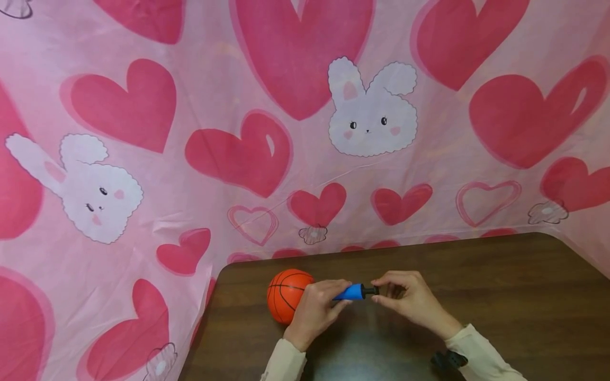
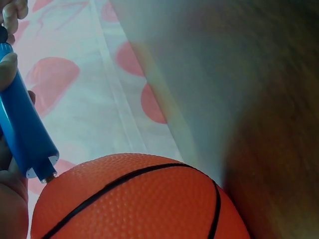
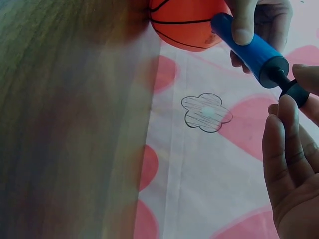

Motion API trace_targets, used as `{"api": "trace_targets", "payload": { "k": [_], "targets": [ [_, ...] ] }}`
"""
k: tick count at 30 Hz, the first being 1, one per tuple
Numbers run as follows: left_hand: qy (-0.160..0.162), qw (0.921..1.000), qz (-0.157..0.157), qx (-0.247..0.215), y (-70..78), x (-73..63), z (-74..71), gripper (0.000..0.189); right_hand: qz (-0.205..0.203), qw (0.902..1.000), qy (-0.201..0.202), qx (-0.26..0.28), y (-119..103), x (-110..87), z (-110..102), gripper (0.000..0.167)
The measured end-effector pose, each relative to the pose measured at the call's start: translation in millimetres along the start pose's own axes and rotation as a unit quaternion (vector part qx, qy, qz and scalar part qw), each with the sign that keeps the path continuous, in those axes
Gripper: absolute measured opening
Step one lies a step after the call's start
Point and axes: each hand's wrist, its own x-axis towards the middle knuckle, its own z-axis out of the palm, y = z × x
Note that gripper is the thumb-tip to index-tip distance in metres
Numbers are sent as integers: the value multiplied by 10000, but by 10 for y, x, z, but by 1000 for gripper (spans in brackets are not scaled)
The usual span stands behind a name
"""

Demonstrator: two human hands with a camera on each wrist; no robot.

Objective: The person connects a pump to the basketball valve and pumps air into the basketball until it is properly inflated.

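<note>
Left fingers (image 1: 333, 286) round blue pump (image 1: 352, 292); right fingers (image 3: 274, 142) pinch handle (image 3: 295, 93).

Head view: ball (image 1: 282, 297), its right side partly hidden behind the left hand (image 1: 316, 309), which also covers part of the pump (image 1: 352, 292); sleeves (image 1: 285, 361) cut off by the lower edge. Left wrist view: ball cropped below, desk (image 2: 284, 149) blurred. Right wrist view: ball cropped above, right hand (image 3: 295, 181) cropped at right

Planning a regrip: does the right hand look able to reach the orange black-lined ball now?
Probably not directly: the left hand and blue cylindrical pump lie between the ball and the right hand, which pinches the black handle.
</note>
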Motion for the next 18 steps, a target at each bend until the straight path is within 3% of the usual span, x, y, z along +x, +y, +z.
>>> {"api": "trace_targets", "payload": {
  "k": [8, 15, 18],
  "targets": [
    [67, 9997, -54, -241, -1, -3, -4, 39, -365, 9993, -7, -74, -31, 38, -52, 37],
    [120, 9994, -221, -258, -17, -17, -23, 48, -273, 9988, 193, -371, -53, 75, -283, 45],
    [145, 9995, -208, -173, -28, -14, -37, 48, -422, 9981, 328, -307, -64, 93, -397, 46]
  ]
}}
